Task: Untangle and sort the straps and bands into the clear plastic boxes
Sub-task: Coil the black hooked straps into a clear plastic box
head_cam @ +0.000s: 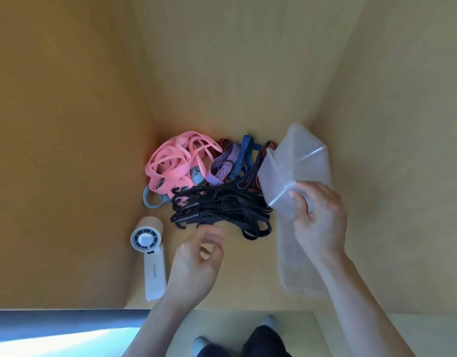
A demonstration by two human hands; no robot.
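Right hand [322, 217] grips a tilted clear box [294, 161]; left hand [199, 261], blurred, seems loosely curled and empty beside black straps [222, 210].

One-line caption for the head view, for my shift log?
Right hand grips a clear plastic box beside tangled pink bands, striped straps and black straps; left hand hovers empty.

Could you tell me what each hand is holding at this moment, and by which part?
The right hand grips a clear plastic box at its near corner. The left hand holds nothing, fingers loosely curled near the black straps.
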